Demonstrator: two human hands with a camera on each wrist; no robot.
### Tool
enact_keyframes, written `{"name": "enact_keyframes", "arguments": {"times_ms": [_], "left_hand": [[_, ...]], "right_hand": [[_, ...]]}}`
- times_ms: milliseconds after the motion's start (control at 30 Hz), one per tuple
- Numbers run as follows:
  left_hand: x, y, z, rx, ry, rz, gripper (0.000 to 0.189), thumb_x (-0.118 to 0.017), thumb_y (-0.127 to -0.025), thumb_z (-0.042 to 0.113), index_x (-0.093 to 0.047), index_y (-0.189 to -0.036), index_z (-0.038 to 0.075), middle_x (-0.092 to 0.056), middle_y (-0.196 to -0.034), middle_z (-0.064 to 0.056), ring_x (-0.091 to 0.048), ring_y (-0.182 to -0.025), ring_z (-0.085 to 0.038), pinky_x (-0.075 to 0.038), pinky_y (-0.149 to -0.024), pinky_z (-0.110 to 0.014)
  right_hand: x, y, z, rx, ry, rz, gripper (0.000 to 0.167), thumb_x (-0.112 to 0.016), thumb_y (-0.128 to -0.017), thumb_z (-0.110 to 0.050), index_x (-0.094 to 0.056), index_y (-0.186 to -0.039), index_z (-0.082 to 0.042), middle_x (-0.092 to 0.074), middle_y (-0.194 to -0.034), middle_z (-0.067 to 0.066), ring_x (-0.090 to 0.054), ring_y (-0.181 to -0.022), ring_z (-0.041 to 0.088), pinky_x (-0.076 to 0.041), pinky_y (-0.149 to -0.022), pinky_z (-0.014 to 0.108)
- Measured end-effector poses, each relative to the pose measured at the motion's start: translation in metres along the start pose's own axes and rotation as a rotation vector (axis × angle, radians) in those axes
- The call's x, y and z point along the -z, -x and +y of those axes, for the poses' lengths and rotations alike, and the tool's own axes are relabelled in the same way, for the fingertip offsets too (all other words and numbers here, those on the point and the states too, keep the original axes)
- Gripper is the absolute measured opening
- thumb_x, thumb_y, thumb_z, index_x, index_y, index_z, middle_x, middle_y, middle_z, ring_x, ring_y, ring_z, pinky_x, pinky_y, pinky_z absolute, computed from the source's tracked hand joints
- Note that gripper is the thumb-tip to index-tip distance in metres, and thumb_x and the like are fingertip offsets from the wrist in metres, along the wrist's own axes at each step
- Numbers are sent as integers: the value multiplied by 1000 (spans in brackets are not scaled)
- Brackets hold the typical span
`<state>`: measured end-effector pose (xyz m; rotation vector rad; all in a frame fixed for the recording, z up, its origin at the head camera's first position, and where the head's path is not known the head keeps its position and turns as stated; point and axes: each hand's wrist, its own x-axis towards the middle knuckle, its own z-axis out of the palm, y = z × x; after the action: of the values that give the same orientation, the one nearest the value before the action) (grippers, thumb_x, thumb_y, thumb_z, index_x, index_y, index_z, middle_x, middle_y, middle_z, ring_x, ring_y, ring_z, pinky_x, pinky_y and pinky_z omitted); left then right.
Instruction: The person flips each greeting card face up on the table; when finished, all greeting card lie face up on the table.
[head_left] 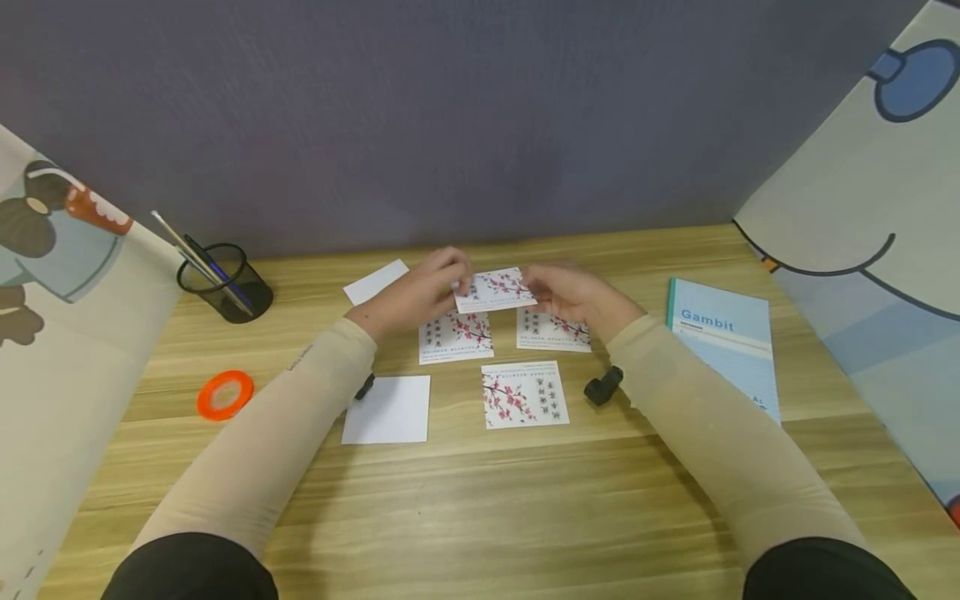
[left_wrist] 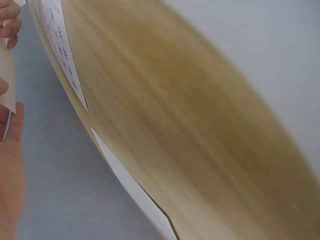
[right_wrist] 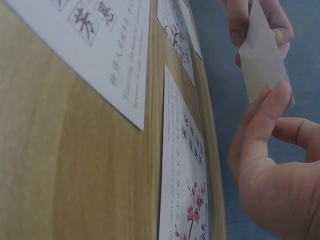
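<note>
A white card printed with pink blossoms and dark characters (head_left: 495,290) is held up above the table between both hands. My left hand (head_left: 420,293) pinches its left end; the left wrist view shows only part of that hand (left_wrist: 11,185) at its edge. At the other end my right hand (head_left: 577,293) grips the card, its fingertips on the edge in the right wrist view, where the card's plain side (right_wrist: 265,65) faces the camera. Below the hands lie matching printed cards, one under the left (head_left: 456,340), one under the right (head_left: 551,333), and one turned around (head_left: 525,396) nearer me.
Blank white cards lie by my left forearm (head_left: 390,408) and behind my left hand (head_left: 371,283). To the left are an orange tape roll (head_left: 242,392) and a black mesh pen holder (head_left: 251,292). A light blue notebook (head_left: 723,325) lies right. A grey wall panel (head_left: 480,125) closes the back.
</note>
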<state>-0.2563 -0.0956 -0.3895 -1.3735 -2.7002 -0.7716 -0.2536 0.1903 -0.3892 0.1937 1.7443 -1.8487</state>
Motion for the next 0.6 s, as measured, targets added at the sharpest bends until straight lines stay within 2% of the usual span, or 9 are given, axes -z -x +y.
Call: {"name": "enact_keyframes", "arguments": {"times_ms": [100,200,333,500,600], "left_hand": [[-1,-1,1,-37,-30,10,25,-59,-94,-12,-58,-102,12,-55,-136,-8,-51,-139,-26,-48,-121,-37],[-1,0,0,-60,-46,16,25,-59,-94,-13,-59,-102,11,-56,-135,-9,-53,-137,-27,-49,-120,-37],[-1,-1,-1,-66,-59,15,23,-60,-94,-12,-59,-102,10,-58,-134,-10,-54,-135,-27,-50,-119,-38],[-1,0,0,-69,-73,13,21,-60,-95,-11,-60,-102,9,-59,-135,-11,-54,-135,-29,-50,-118,-39],[-1,1,1,-52,-73,7,21,-61,-96,-10,-60,-104,9,-59,-136,-11,-53,-135,-29,-51,-118,-39]], "right_hand": [[2,1,1,4,-3,-8,17,-59,-105,-8,-56,-122,-7,-53,-109,-1,-55,-81,6,-60,-74,19],[2,1,0,5,-1,-18,39,-58,-105,-7,-51,-143,-3,-52,-112,-1,-55,-82,6,-60,-74,18],[1,1,0,4,1,-23,64,-56,-106,-7,-30,-164,0,-50,-120,0,-54,-83,5,-60,-75,18],[1,2,0,6,-10,-18,65,-56,-107,-9,-28,-165,0,-50,-128,1,-55,-82,6,-61,-76,19],[1,3,0,12,-23,-22,65,-56,-108,-10,-27,-166,0,-49,-139,4,-56,-82,5,-61,-76,19]]}}
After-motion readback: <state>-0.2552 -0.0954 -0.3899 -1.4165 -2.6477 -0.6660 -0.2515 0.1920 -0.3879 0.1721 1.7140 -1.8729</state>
